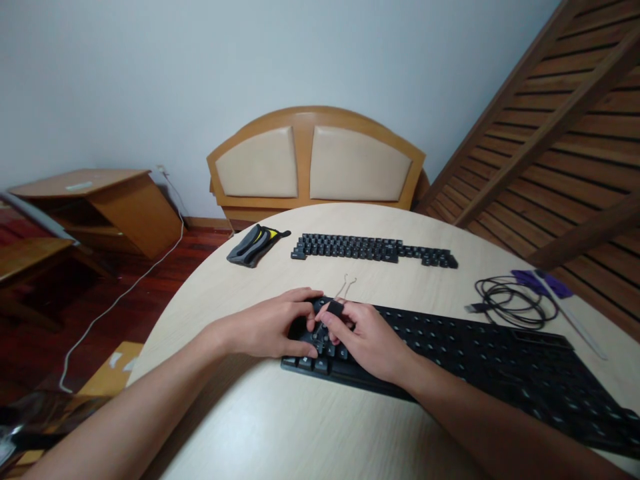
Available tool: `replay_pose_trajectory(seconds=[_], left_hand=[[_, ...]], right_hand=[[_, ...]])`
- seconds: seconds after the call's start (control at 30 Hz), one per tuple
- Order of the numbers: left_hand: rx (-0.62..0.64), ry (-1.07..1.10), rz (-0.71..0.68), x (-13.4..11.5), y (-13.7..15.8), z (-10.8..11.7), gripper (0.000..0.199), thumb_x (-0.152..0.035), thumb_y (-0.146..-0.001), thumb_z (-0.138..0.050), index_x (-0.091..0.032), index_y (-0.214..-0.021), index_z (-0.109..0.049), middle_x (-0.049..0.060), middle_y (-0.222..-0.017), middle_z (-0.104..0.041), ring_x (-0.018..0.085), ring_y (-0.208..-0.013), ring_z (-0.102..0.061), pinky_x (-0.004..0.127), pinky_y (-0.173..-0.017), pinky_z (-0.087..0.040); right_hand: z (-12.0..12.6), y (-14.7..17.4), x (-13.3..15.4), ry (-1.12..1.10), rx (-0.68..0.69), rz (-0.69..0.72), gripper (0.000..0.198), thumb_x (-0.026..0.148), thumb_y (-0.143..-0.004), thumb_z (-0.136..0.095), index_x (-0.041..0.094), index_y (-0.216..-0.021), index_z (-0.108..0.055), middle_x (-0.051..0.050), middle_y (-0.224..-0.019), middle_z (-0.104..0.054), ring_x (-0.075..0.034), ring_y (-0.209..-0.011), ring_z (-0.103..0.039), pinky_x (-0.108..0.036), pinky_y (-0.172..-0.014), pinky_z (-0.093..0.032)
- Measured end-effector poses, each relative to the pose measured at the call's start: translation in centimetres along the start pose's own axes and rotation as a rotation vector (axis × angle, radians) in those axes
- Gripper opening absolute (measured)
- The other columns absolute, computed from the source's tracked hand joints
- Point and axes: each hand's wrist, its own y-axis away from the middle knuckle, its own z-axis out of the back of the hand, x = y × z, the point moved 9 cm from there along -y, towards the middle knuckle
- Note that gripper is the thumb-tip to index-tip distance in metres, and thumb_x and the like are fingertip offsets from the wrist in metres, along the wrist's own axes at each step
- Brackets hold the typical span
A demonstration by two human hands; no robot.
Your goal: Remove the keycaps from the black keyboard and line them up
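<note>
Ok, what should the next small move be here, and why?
Probably turn the wire-pronged tool in the right hand tip-down over a seated keycap at the near-left corner of the keyboard. It points off past the far edge, away from that corner, while loose keycaps lie in rows beyond. Whether the grip also pinches a keycap is hidden, so this is tentative.

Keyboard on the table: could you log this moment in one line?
left hand: on left end of keyboard | right hand: gripping black wire-pronged tool | keycaps: in rows beyond keyboard
</note>
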Motion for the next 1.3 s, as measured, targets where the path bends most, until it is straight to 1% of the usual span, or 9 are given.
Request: replay_pose_trajectory(seconds=[0.07,0.17,0.37,0.57,0.77,1.0,1.17,1.3], left_hand=[[0.001,0.004,0.001,0.0,0.0,0.0,0.025,-0.039,-0.079,-0.075,-0.022,-0.093,-0.064,0.010,-0.151,-0.042,0.030,-0.141,-0.036,0.048,-0.113,-0.036],[0.018,-0.007,0.008,0.1,0.0,-0.2,0.025,-0.040,-0.080,-0.074,-0.022,-0.093,-0.063,0.011,-0.152,-0.041,0.030,-0.142,-0.035,0.047,-0.113,-0.036],[0.015,0.016,0.003,0.3,0.0,-0.2,0.027,-0.038,-0.080,-0.074,-0.022,-0.100,-0.064,0.010,-0.153,-0.039,0.029,-0.142,-0.035,0.047,-0.115,-0.033],[0.040,0.013,0.013,0.4,0.0,-0.2,0.029,-0.042,-0.079,-0.074,-0.020,-0.095,-0.063,0.011,-0.153,-0.038,0.030,-0.140,-0.037,0.044,-0.114,-0.034],[0.046,0.015,-0.001,0.4,-0.1,-0.3,0.024,-0.039,-0.079,-0.075,-0.021,-0.088,-0.062,0.008,-0.153,-0.037,0.029,-0.140,-0.037,0.042,-0.113,-0.035],[0.049,0.003,-0.003,0.6,-0.1,-0.3,0.025,-0.039,-0.079,-0.075,-0.021,-0.090,-0.062,0.010,-0.152,-0.038,0.029,-0.140,-0.038,0.042,-0.113,-0.036],[0.045,-0.002,-0.018,0.5,-0.1,-0.4,0.026,-0.040,-0.080,-0.075,-0.020,-0.091,-0.062,0.010,-0.152,-0.039,0.029,-0.139,-0.038,0.042,-0.112,-0.036],[0.042,0.007,-0.023,0.6,-0.1,-0.3,0.026,-0.040,-0.079,-0.075,-0.020,-0.092,-0.064,0.010,-0.152,-0.039,0.030,-0.139,-0.039,0.042,-0.112,-0.036]], right_hand=[[0.0,0.0,0.3,0.032,0.005,0.014,0.030,0.036,-0.099,-0.046,0.021,-0.090,-0.070,0.001,-0.071,-0.063,-0.014,-0.063,-0.058,-0.025,-0.060,-0.041],[0.1,0.1,0.6,0.032,0.003,0.036,0.027,0.034,-0.099,-0.047,0.021,-0.090,-0.069,0.000,-0.080,-0.067,-0.014,-0.067,-0.059,-0.025,-0.064,-0.042],[-0.2,0.2,0.5,0.001,0.006,0.044,0.023,0.031,-0.099,-0.047,0.022,-0.097,-0.068,0.000,-0.089,-0.069,-0.013,-0.071,-0.061,-0.024,-0.068,-0.044],[-0.2,0.2,0.8,0.007,0.033,0.045,0.027,0.032,-0.100,-0.044,0.020,-0.093,-0.067,-0.001,-0.086,-0.067,-0.013,-0.073,-0.060,-0.023,-0.068,-0.043],[-0.2,0.2,1.0,0.031,0.048,0.065,0.028,0.030,-0.101,-0.042,0.021,-0.093,-0.067,0.000,-0.083,-0.064,-0.013,-0.071,-0.059,-0.023,-0.067,-0.042],[-0.1,0.2,1.2,0.027,0.037,0.079,0.027,0.030,-0.101,-0.043,0.020,-0.093,-0.067,0.001,-0.080,-0.063,-0.013,-0.070,-0.058,-0.023,-0.065,-0.040],[0.0,0.2,1.2,0.035,0.023,0.075,0.027,0.030,-0.100,-0.044,0.021,-0.092,-0.067,0.002,-0.075,-0.060,-0.012,-0.066,-0.056,-0.023,-0.063,-0.039],[0.0,0.3,1.2,0.033,0.016,0.085,0.027,0.030,-0.101,-0.043,0.021,-0.094,-0.068,0.002,-0.074,-0.060,-0.012,-0.064,-0.055,-0.024,-0.064,-0.039]])
